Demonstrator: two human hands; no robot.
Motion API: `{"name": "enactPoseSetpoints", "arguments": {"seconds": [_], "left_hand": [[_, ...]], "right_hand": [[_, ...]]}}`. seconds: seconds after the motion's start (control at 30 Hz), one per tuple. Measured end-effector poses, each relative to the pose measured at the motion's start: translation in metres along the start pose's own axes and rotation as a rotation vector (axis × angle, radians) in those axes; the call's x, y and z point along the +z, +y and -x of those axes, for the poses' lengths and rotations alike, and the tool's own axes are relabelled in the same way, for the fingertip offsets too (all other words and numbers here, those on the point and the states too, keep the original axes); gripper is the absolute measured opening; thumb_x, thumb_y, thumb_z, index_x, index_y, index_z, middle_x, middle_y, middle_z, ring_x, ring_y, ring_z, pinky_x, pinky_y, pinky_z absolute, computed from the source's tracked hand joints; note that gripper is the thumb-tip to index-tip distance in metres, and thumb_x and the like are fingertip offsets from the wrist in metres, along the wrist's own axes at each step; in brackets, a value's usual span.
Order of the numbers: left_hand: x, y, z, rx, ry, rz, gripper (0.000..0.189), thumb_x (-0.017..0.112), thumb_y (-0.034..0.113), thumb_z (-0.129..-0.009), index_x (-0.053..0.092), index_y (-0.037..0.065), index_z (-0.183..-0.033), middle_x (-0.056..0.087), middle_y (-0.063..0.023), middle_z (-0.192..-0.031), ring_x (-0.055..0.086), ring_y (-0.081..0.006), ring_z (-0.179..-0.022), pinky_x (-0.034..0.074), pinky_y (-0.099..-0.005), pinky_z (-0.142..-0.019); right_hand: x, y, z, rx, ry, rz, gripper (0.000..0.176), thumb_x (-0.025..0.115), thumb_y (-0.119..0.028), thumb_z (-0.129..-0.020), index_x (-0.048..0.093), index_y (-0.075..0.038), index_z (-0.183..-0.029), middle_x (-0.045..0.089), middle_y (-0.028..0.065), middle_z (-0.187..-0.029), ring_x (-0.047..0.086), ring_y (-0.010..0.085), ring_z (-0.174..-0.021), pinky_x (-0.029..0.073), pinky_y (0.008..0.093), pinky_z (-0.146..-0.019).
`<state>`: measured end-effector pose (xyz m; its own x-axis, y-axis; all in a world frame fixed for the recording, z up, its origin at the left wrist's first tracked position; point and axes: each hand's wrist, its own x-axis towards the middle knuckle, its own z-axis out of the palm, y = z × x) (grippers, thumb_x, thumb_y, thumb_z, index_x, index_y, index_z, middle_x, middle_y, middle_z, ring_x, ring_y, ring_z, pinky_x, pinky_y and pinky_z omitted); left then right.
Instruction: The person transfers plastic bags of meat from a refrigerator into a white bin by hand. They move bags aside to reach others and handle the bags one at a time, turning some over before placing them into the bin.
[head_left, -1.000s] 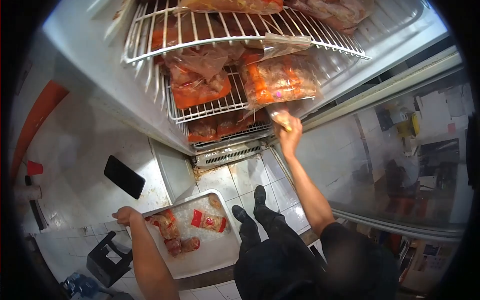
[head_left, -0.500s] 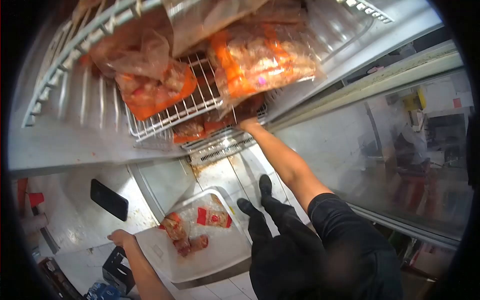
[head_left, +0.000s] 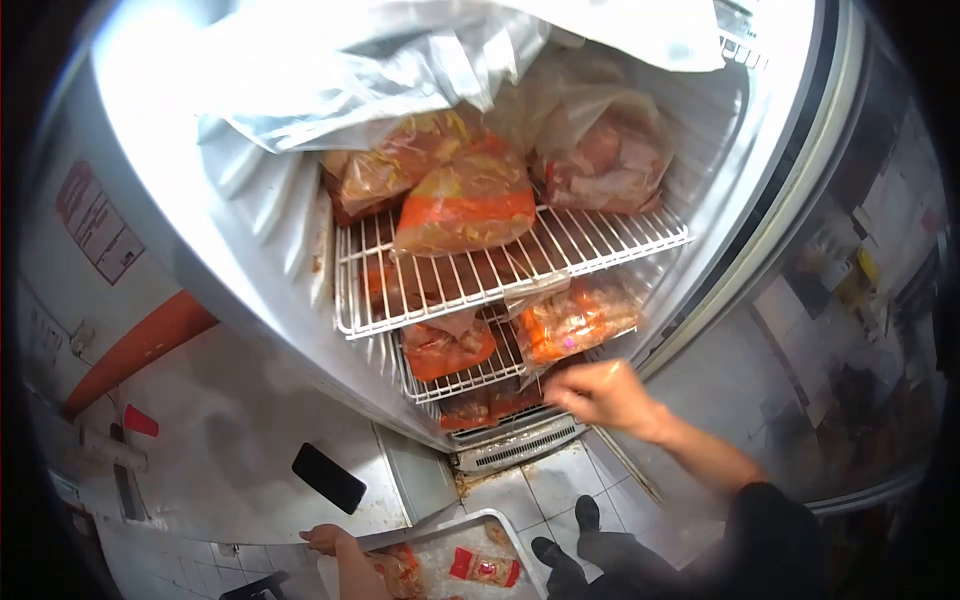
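Note:
My right hand [head_left: 605, 398] is in front of the lower fridge shelves, fingers curled in and a little blurred, with no object showing in it. Just behind it lies a clear plastic bag of meat with orange bands [head_left: 575, 325] on the middle shelf. Another orange-banded bag of meat [head_left: 447, 350] sits to its left, and more bagged meat [head_left: 490, 403] lies at the bottom. My left hand [head_left: 325, 540] is low at the left by the counter edge, fingers loosely extended and apparently holding nothing. Close to it is a white tub [head_left: 512, 535] with several meat packs, partly cut off below.
Large bags of meat [head_left: 470, 195] fill the upper wire shelf [head_left: 520, 285], under a white plastic sheet [head_left: 370, 75]. A black phone [head_left: 329, 478] shows above the left hand. The glass door [head_left: 760, 400] stands on the right. Tiled floor [head_left: 500, 495] lies below.
The view has tilted up, showing the upper shelf. My right hand has come back out from the lower shelf. My left arm and the tub now appear lower in view.

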<state>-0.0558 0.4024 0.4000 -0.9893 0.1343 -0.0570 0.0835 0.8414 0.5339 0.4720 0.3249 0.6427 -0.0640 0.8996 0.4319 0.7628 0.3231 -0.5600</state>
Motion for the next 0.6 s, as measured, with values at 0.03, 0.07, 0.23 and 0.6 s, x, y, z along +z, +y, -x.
{"name": "enactPoseSetpoints", "arguments": {"seconds": [0.03, 0.07, 0.23, 0.6], "left_hand": [[-0.013, 0.01, 0.013, -0.028, -0.008, 0.038, 0.031, 0.034, 0.02, -0.1, 0.055, 0.011, -0.122, 0.062, -0.0235, -0.108, 0.065, -0.0424, -0.096, 0.055, -0.0502, -0.082], [-0.012, 0.01, 0.012, -0.029, -0.01, 0.039, 0.032, 0.034, 0.02, -0.1, 0.054, 0.011, -0.123, 0.062, -0.0246, -0.109, 0.064, -0.0432, -0.097, 0.055, -0.0506, -0.082], [0.014, -0.006, -0.014, 0.022, 0.001, -0.014, 0.036, 0.032, 0.021, -0.1, 0.052, 0.012, -0.128, 0.059, -0.0269, -0.113, 0.063, -0.0455, -0.099, 0.056, -0.0524, -0.083], [0.055, -0.033, -0.049, 0.28, 0.021, -0.286, 0.03, 0.043, 0.018, -0.098, 0.051, 0.003, -0.122, 0.06, -0.026, -0.109, 0.068, -0.0353, -0.091, 0.059, -0.0409, -0.076]], "right_hand": [[-0.023, -0.019, -0.029, -0.103, 0.186, 0.098, 0.008, 0.073, -0.015, -0.081, 0.071, -0.008, -0.082, 0.066, 0.0078, -0.07, 0.064, 0.0241, -0.06, 0.052, 0.0337, -0.055], [-0.042, -0.029, -0.062, -0.172, 0.348, 0.089, 0.011, 0.073, -0.015, -0.081, 0.07, -0.005, -0.084, 0.067, 0.0092, -0.072, 0.065, 0.0231, -0.062, 0.052, 0.0327, -0.056], [-0.089, -0.065, -0.242, 0.161, 0.23, 0.063, 0.048, 0.07, -0.04, -0.083, 0.063, -0.001, -0.11, 0.067, 0.0185, -0.102, 0.066, 0.0288, -0.093, 0.051, 0.039, -0.081], [-0.015, -0.04, -0.346, -0.155, -0.167, -0.122, 0.049, 0.076, -0.043, -0.076, 0.07, -0.007, -0.108, 0.07, 0.0072, -0.104, 0.064, 0.0167, -0.093, 0.05, 0.0319, -0.084]]}}
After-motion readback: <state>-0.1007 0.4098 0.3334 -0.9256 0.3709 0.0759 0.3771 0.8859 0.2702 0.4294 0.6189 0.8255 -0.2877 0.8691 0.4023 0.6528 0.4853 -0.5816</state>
